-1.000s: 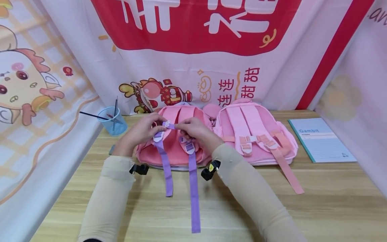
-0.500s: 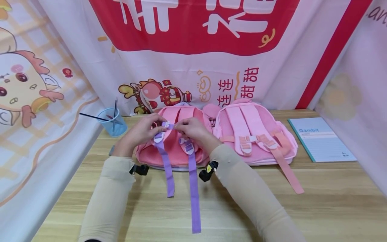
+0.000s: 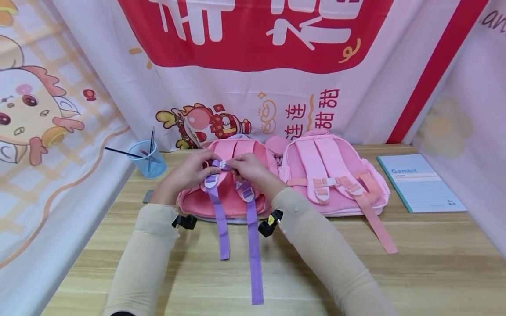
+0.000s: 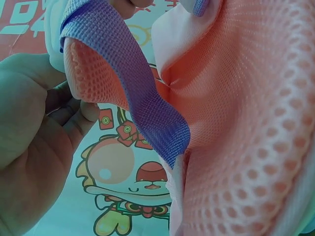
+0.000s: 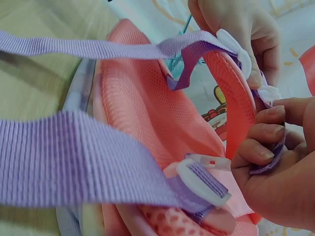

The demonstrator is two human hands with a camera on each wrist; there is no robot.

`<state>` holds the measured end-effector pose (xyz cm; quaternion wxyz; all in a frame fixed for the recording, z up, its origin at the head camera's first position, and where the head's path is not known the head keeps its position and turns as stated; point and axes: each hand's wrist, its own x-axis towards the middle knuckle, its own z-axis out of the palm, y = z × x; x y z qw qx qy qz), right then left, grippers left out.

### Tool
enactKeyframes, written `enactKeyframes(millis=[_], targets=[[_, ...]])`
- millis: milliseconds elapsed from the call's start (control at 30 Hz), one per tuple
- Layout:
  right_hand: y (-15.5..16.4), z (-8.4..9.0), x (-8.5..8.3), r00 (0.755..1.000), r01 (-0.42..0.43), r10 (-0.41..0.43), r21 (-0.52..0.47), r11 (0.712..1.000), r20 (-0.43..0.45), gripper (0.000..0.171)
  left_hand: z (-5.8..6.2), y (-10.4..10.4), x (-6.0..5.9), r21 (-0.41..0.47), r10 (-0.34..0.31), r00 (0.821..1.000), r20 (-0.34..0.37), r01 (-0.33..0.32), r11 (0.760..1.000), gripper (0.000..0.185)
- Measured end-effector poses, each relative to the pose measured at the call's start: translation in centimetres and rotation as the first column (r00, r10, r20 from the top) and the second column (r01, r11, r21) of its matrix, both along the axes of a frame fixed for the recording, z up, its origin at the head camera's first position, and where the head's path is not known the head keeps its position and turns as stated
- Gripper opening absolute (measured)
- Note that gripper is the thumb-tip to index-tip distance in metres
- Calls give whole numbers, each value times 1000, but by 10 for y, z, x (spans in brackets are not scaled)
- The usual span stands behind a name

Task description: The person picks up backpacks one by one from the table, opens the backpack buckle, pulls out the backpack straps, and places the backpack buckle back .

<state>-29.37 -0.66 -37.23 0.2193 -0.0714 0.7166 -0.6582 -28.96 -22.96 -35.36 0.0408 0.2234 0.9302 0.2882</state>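
Observation:
A coral-pink backpack (image 3: 205,206) lies with its shoulder straps up, and long purple webbing tails (image 3: 254,250) hang toward me over the table. At its left shoulder strap, my left hand (image 3: 193,171) pinches a short purple strap beside a small white buckle (image 3: 223,164). My right hand (image 3: 249,168) grips the other side, and the right wrist view has its fingers curled round the purple strap end (image 5: 270,164). A white strap adjuster (image 5: 236,51) sits just below the left hand's fingers. In the left wrist view, the left hand (image 4: 44,132) is partly behind the padded strap (image 4: 93,73).
Right beside it lies a lighter pink backpack (image 3: 302,162) with peach straps. A blue mesh pen cup (image 3: 152,164) with pencils stands at the left. A blue notebook (image 3: 423,182) lies at the right on the wooden table (image 3: 316,263). Printed cloth hangs behind.
My left hand has shifted slightly right, and the white buckle now sits nearer my right fingers. Less purple strap shows between buckle and right hand. The left webbing tail has moved a little right.

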Motion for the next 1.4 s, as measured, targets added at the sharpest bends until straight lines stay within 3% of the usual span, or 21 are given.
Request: enactKeyframes(millis=[200, 400, 500, 600, 833, 1400], targets=[[4, 4, 0, 1000, -10, 10, 47, 999, -1, 42, 1, 0, 1, -22, -22, 999, -40, 21, 1000, 27], [5, 6, -1, 993, -32, 58, 244, 969, -103, 47, 3, 1, 3, -49, -30, 999, -42, 27, 998, 26], [3, 7, -1, 987, -39, 81, 284, 958, -136, 46, 3, 1, 3, -68, -37, 998, -50, 33, 997, 26], [1, 6, 0, 987, -38, 74, 245, 969, -140, 38, 3, 0, 3, -81, -41, 998, -51, 37, 996, 26], [-3, 2, 1, 999, -12, 15, 113, 993, -31, 30, 2, -2, 0, -64, -38, 999, -20, 36, 997, 26], [-1, 0, 1, 998, -2, 4, -30, 1000, 64, 21, 5, -5, -6, -77, -32, 997, 71, 37, 996, 33]])
